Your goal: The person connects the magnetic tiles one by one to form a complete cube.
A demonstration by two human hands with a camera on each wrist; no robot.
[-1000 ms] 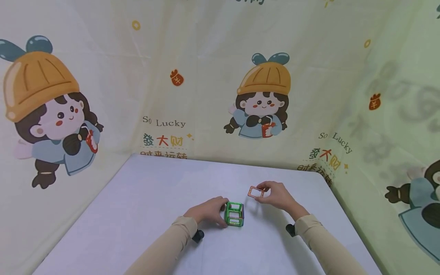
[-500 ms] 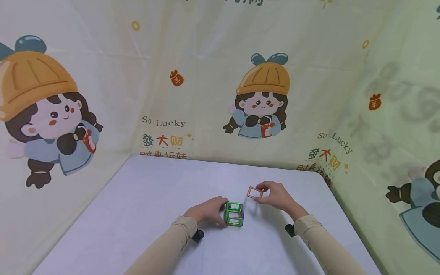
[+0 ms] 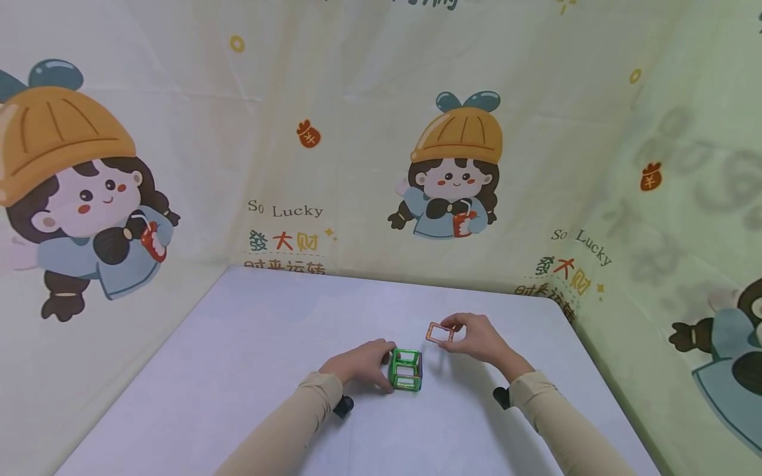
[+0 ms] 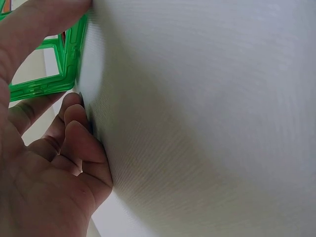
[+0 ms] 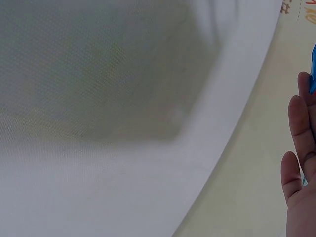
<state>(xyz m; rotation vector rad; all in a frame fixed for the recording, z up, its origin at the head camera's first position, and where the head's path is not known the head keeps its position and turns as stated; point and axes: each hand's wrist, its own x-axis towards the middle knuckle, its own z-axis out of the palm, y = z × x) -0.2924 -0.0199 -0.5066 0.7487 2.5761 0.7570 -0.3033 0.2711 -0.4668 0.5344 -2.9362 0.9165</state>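
My left hand [image 3: 360, 365] grips a small block of green magnetic tiles [image 3: 407, 377] on the table, thumb at its near side and fingers at its far side. A purple edge shows along the block's right side. In the left wrist view the thumb overlaps the green open-framed tile [image 4: 74, 52], and the lower fingers are bent against the white surface. Over the table, right of and behind the block, my right hand [image 3: 479, 338] pinches an orange square magnetic tile [image 3: 438, 341] by its right edge. In the right wrist view, a blue piece [image 5: 313, 69] shows by the fingertips, mostly out of frame.
The white table [image 3: 286, 317] spreads around both hands. Behind it and along both sides hangs a cream cloth backdrop [image 3: 357, 165] with printed cartoon figures and lettering. Black wrist cameras [image 3: 343, 406] sit under both sleeves.
The orange tile has drifted slightly left toward the green block with the right hand. The left hand and the block keep their place.
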